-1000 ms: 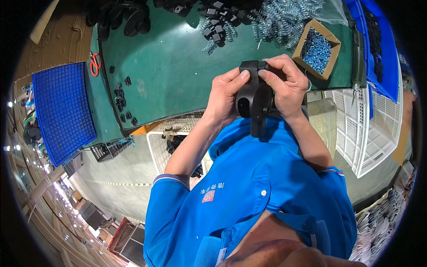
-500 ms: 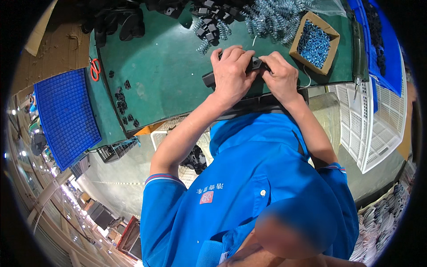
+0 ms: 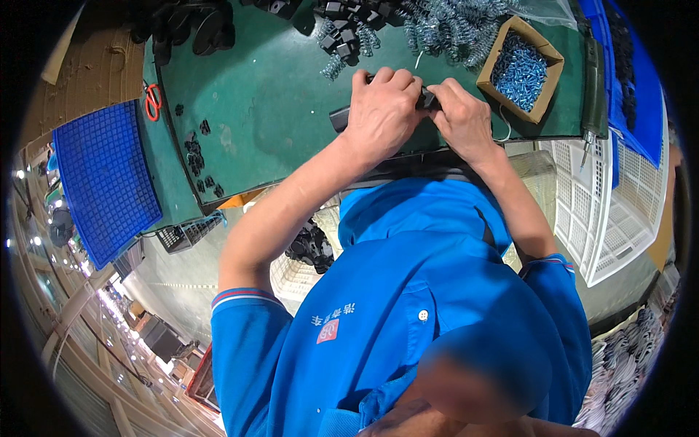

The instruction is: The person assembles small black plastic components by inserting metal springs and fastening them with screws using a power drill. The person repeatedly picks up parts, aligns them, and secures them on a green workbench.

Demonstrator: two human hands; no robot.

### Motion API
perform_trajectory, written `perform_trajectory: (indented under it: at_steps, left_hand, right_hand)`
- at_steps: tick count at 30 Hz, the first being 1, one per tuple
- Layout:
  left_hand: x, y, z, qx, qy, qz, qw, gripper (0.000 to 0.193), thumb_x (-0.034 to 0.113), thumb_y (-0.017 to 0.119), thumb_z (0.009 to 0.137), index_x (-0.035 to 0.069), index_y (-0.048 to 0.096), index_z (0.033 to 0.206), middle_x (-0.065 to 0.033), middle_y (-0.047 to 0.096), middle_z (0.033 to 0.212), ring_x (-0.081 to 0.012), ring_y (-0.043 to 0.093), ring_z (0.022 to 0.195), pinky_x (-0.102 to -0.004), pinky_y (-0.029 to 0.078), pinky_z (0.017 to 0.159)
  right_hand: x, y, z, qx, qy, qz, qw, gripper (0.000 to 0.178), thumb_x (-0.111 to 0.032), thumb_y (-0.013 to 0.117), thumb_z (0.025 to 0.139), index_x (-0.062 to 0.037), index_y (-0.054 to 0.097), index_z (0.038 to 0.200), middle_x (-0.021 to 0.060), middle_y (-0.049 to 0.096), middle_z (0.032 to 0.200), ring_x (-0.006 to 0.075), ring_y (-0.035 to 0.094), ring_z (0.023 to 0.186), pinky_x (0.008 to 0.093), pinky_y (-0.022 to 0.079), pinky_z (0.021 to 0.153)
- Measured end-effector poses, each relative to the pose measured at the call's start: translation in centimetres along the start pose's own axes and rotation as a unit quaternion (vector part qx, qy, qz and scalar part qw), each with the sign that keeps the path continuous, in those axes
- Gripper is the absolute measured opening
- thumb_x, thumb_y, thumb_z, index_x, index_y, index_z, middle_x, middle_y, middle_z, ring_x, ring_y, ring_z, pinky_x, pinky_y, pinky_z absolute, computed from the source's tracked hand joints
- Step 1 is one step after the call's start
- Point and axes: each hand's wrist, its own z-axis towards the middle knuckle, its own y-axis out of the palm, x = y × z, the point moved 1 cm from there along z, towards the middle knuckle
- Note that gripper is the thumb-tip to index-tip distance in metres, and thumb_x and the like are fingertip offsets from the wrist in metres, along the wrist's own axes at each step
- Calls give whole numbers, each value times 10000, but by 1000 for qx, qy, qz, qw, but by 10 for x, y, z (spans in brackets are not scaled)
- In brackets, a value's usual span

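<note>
Over the front part of the green table, my left hand [image 3: 386,109] is wrapped around a black plastic part [image 3: 339,119]. One rounded end of the part sticks out to the left of that hand, and much of the rest is hidden under the fingers. Close by on the right, my right hand [image 3: 466,120] pinches the part's other end [image 3: 428,99] between bent fingers. Whether it also holds a smaller piece there cannot be made out. Beyond the hands lie small black blocks [image 3: 346,36] and a heap of metal coil springs [image 3: 455,33].
An open cardboard box of bluish screws [image 3: 518,73] stands right of my hands. A screwdriver tool [image 3: 591,109] hangs at the table's right edge, beside white crates [image 3: 582,211]. On the left are red-handled scissors [image 3: 153,103], small black pieces [image 3: 194,153] and a blue mat [image 3: 105,182].
Both hands stay on the black part. My left hand has turned slightly and its elbow has swung outward to the left; the whole view has shifted a little.
</note>
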Motion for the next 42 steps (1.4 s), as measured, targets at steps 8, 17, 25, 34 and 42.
perform_trajectory:
  at_steps: [8, 17, 25, 34, 42]
  left_hand:
    - [-7, -4, -3, -19, 23, 76, 997, 417, 315, 747, 756, 86, 654, 1092, -45, 623, 973, -242, 592, 971, -459, 412, 841]
    - [-12, -1, -3, -50, -56, -33, 997, 356, 306, 683, 850, 73, 636, 1115, -91, 603, 1013, -285, 574, 1018, -459, 412, 845]
    - [-6, -10, -4, -42, 4, 28, 999, 264, 291, 700, 814, 69, 665, 952, -73, 602, 952, -267, 595, 937, -454, 425, 760]
    - [5, -12, -6, -82, -7, 105, 991, 365, 285, 707, 817, 58, 648, 1097, -76, 602, 980, -270, 596, 961, -444, 450, 774]
    - [-8, -8, -7, -52, -71, -57, 994, 277, 304, 676, 853, 49, 654, 958, -100, 604, 948, -304, 588, 968, -489, 435, 765]
  right_hand:
    - [-1, 3, 0, -3, -11, 10, 1000, 193, -71, 707, 755, -55, 614, 923, 85, 588, 872, 288, 646, 751, 395, 518, 596]
    - [6, 11, 3, 11, -14, 0, 1000, 214, -77, 712, 733, -58, 571, 893, 90, 581, 874, 300, 639, 744, 396, 512, 579]
    - [3, 7, 4, -27, -72, -29, 997, 252, -119, 722, 731, -62, 519, 869, 93, 536, 877, 284, 638, 739, 389, 512, 573]
    - [-5, -30, -2, -67, -51, 2, 996, 366, -200, 750, 765, -68, 587, 1064, 86, 575, 929, 276, 649, 778, 377, 517, 596]
    - [5, 5, -3, -40, -56, -47, 997, 246, -146, 720, 767, -84, 593, 969, 83, 589, 897, 273, 653, 785, 379, 512, 588]
